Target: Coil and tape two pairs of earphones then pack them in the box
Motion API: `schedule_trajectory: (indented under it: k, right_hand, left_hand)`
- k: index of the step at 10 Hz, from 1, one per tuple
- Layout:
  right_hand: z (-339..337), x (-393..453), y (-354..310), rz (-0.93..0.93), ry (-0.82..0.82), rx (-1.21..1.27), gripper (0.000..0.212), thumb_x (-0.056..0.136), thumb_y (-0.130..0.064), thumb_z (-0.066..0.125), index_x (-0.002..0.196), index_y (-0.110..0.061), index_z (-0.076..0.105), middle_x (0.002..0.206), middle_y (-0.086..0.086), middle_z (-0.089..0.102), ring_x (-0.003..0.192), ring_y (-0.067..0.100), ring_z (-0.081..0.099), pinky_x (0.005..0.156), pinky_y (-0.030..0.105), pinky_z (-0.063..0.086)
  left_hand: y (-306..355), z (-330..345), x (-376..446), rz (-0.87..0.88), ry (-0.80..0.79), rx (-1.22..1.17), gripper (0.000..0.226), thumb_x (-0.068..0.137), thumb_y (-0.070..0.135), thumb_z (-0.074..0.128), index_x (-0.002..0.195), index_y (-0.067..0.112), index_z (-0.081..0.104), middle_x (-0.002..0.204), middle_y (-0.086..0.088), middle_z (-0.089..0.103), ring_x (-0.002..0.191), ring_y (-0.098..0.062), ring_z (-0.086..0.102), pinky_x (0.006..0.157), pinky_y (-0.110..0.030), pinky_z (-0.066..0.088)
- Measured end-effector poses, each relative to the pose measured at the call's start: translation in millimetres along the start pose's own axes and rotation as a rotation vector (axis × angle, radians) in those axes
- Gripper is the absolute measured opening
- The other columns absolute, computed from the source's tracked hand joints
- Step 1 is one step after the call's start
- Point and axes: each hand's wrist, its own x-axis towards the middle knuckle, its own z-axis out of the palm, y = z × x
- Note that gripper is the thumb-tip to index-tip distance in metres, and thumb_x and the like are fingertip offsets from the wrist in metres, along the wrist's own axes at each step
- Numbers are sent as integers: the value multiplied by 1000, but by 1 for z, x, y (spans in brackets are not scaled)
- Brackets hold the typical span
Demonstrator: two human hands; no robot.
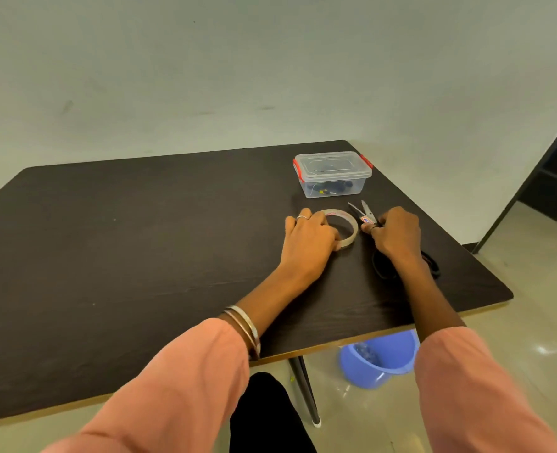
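Left hand [309,235]: I am gripping the tape roll [344,228], which is lying flat on the worktop [139,240], fingers curled over its near-left rim.
Right hand [398,232]: I am holding the scissors [365,215], blades parted and pointing away from me.
Box [332,174]: sitting closed just beyond both hands, dark earphones showing inside.
Earphones [432,263]: a dark coil is lying under my right wrist.
Bucket [378,361]: standing on the floor below my right forearm.
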Motion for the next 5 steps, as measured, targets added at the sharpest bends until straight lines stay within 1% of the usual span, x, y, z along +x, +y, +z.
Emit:
schedule_trajectory:
  k: [1,2,3,4,5]
  right_hand:
    - [-3,10,9,41,12,-26,41,85,-37,70,94,2,64,96,22,65,95,39,59,75,41,46]
    - [-8,15,16,54,3,-83,41,84,-39,70,94,0,65,98,22,65,96,37,58,73,39,43]
    - [-11,22,22,61,-39,-96,45,83,-42,70,102,-1,65,102,21,64,100,36,58,80,40,46]
    - [-13,20,20,87,-75,-117,51,82,-46,70,108,-2,65,109,20,64,106,36,56,87,43,45]
    - [-16,14,8,79,5,-182,48,85,-50,65,105,-6,62,117,19,58,117,37,48,98,52,35]
  left_hand:
    - [11,8,10,1,-20,19,19,92,28,59,104,27,74,111,-2,59,109,-23,44,87,-35,30]
    - [16,15,16,-19,-19,30,19,92,27,59,104,25,74,110,-3,60,109,-22,45,88,-36,31]
    - [14,16,19,-31,-28,41,20,91,28,61,106,24,73,112,-3,61,109,-22,47,90,-37,31]
    - [7,13,16,-2,-53,-10,30,90,32,62,118,24,68,117,-3,58,113,-23,45,93,-38,30]
    - [-3,4,15,33,-8,-100,35,90,34,62,125,27,63,117,-2,57,114,-22,46,92,-38,28]
